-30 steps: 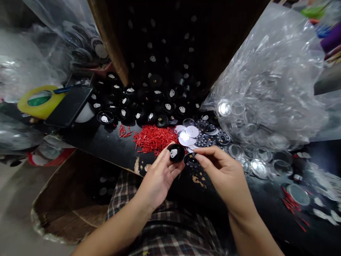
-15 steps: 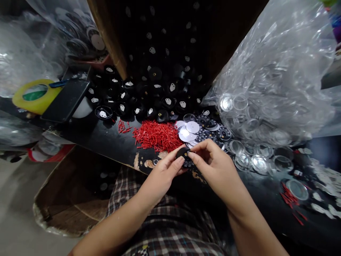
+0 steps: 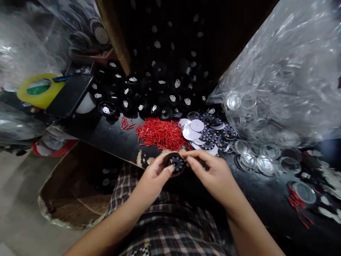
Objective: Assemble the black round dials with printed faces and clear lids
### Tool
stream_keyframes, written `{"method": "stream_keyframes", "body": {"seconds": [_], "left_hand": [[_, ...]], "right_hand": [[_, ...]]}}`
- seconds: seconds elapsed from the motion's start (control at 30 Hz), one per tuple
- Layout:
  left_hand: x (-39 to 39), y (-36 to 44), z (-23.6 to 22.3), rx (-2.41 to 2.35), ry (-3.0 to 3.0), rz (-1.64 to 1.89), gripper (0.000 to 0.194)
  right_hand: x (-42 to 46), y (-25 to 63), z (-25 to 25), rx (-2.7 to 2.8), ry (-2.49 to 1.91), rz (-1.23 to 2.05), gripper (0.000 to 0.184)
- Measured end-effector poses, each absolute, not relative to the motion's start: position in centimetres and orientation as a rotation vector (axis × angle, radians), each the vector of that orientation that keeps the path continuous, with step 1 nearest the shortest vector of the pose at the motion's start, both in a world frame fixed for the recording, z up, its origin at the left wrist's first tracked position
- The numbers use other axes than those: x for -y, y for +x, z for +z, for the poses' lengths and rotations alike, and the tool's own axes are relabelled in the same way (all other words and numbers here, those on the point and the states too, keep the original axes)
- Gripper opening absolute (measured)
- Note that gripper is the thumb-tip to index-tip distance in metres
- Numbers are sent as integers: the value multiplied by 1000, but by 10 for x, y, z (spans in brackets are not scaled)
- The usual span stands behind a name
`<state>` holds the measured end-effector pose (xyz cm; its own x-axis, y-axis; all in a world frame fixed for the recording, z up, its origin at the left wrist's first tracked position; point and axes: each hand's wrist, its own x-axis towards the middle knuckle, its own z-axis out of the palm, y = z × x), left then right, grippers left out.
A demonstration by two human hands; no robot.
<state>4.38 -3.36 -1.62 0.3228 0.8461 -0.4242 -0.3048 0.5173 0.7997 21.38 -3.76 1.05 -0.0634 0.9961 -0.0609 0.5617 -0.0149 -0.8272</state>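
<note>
My left hand (image 3: 154, 176) grips a round black housing (image 3: 175, 163) with a printed dial face set in it, just over the near edge of the black table (image 3: 112, 137). My right hand (image 3: 213, 174) meets it from the right, its fingertips pinched on the rim of the same piece. Right behind the hands lie a heap of red pointers (image 3: 162, 133) and a loose stack of dial discs (image 3: 206, 133), some white side up.
A pile of black housings (image 3: 149, 92) spills from a dark box at the back. A big clear bag of lenses (image 3: 279, 89) fills the right, with loose lenses (image 3: 261, 161) before it. A phone (image 3: 69, 96), yellow tape roll (image 3: 37, 90) and cardboard box (image 3: 77, 192) sit left.
A second ago the left hand held the housing and the right a separate dial disc. The hands came together and the dial now sits face up in the housing, drawn slightly nearer me.
</note>
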Motion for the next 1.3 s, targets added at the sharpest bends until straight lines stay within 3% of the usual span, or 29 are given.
{"method": "stream_keyframes", "body": {"seconds": [0.13, 0.23, 0.63, 1.1, 1.3], "left_hand": [[29, 43, -14, -1028, 561, 987, 27], [25, 45, -11, -1056, 476, 1039, 28], [22, 56, -6, -877, 336, 912, 26], [23, 64, -3, -819, 352, 925, 17], [21, 67, -4, -914, 510, 974, 46]], "right_hand": [[10, 204, 6, 1968, -1979, 518, 16], [0, 195, 3, 2111, -2112, 412, 18], [24, 210, 4, 1887, -1786, 719, 15], [40, 221, 1, 1940, -1675, 304, 12], [43, 216, 14, 1756, -1559, 602, 14]]}}
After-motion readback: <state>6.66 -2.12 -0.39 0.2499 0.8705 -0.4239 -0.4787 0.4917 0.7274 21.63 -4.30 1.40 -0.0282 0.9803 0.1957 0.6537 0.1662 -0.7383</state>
